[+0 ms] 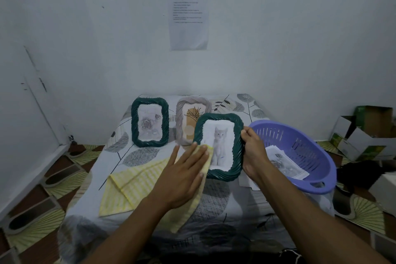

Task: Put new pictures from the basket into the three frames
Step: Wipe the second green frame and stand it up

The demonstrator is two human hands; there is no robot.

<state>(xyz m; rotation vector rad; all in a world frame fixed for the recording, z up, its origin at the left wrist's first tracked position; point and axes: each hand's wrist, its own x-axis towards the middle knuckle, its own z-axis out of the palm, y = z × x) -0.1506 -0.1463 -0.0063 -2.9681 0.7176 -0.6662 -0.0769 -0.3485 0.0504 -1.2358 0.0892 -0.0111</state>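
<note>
Centre of picture: right hand (254,152) grips cat-picture frame (218,146) by right edge; left hand (184,169), fingers flat and spread, presses yellow cloth (128,188) on glass. Rose frame (150,122), beige frame (188,118) stand behind on tabletop (235,210). All three appear filled; wiping remains. Basket (300,152) lower right holds spare pictures (285,163).

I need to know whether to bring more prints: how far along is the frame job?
Looks done: the green frame with the rose print stands filled. In hand: the right hand holds the green frame with the kitten print while the left hand wipes it with the yellow cloth. Left: the beige frame, which perhaps shows its old picture. Prints remain in the purple basket.
</note>
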